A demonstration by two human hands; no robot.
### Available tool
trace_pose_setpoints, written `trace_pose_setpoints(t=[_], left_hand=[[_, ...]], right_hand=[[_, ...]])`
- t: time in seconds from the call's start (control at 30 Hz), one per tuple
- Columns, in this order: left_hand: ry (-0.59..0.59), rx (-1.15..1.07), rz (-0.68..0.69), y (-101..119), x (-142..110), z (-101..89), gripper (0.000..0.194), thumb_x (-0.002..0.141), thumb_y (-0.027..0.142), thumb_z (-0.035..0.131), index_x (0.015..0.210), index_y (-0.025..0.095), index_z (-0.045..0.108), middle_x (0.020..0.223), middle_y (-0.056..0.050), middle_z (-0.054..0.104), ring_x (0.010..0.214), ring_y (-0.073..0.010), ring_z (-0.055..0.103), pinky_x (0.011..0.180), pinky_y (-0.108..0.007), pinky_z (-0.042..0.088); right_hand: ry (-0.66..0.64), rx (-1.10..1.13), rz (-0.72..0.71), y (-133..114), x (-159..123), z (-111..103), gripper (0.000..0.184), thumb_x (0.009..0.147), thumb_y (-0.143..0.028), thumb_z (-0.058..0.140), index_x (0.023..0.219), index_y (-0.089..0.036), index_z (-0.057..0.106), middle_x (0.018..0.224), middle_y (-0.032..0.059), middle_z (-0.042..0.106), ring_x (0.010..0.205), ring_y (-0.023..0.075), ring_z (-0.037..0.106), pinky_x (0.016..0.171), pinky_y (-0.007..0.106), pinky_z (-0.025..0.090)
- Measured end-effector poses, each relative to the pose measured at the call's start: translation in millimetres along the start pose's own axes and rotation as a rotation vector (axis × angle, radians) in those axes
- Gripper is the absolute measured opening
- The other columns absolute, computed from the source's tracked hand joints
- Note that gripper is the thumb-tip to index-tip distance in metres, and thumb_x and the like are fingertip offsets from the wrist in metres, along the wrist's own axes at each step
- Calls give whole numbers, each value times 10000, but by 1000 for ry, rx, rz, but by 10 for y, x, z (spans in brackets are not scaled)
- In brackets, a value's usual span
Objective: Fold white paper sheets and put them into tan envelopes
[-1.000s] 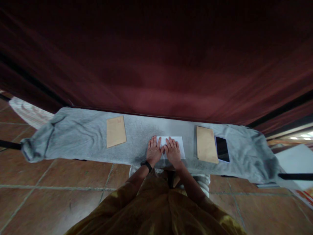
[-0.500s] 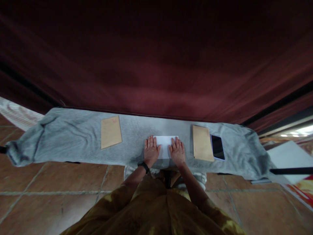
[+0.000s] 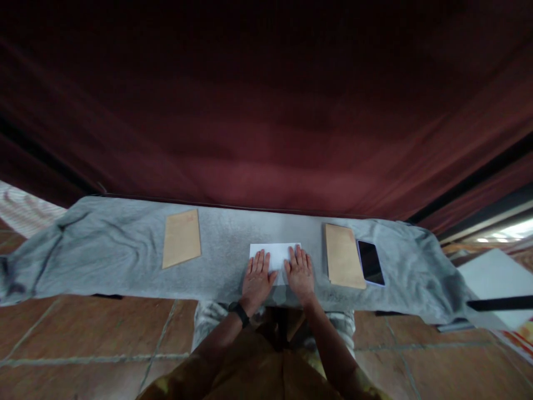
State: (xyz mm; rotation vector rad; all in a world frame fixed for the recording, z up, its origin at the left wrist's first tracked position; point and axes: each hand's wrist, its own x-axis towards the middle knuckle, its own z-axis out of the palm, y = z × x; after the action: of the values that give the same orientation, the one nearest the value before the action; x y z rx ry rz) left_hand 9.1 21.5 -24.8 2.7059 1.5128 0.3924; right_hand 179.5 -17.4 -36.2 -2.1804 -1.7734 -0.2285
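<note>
A white sheet of paper (image 3: 275,251), its lower part covered by my fingers, lies flat on the grey cloth in front of me. My left hand (image 3: 257,280) rests on its left side, fingers stretched out and thumb pointing inward. On the right side of the paper lies my right hand (image 3: 300,276), also flat with fingers a little spread. Neither hand grips anything. To the left sits a single brown envelope (image 3: 182,239). Nearer my right hand is what looks like a small stack of brown envelopes (image 3: 345,256).
Beside the stack lies a phone (image 3: 371,263) with a dark screen. Wrinkled grey cloth (image 3: 120,244) covers the long narrow surface. A dark red curtain-like fabric (image 3: 266,183) rises behind it. White sheet-like material (image 3: 497,278) is at the far right, above the tiled floor (image 3: 104,328).
The whole view has shifted, so the surface appears lower. My left hand has slid slightly back and left on the paper, exposing its upper left corner. Both hands stay flat.
</note>
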Motion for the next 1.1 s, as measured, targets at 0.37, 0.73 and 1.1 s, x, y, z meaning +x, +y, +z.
trace_pose_setpoints(t=[0.37,0.73,1.1], left_hand=[[40,-1,17,9,-11,-87,555,974,435,493,1511,301,445,1605,-99,378,1484,-305,345,1206,-513,274],[62,-7,14,-13,-27,-36,579,982,436,478,1530,259,417,1606,-121,369,1493,-295,328,1210,-508,274],[78,-15,40,-34,-48,-33,571,980,468,497,1521,296,428,1604,-105,376,1493,-299,329,1209,-515,289]], right_hand=[[17,90,-93,-283,68,7,491,1010,-264,395,1470,-122,491,1550,184,445,1459,331,356,1178,602,242],[-21,29,-167,-183,74,-51,436,998,-262,465,1424,-217,549,1567,139,436,1439,324,391,1146,555,300],[18,31,-159,-103,-77,-62,444,994,-259,449,1427,-250,544,1563,125,445,1438,330,398,1131,591,306]])
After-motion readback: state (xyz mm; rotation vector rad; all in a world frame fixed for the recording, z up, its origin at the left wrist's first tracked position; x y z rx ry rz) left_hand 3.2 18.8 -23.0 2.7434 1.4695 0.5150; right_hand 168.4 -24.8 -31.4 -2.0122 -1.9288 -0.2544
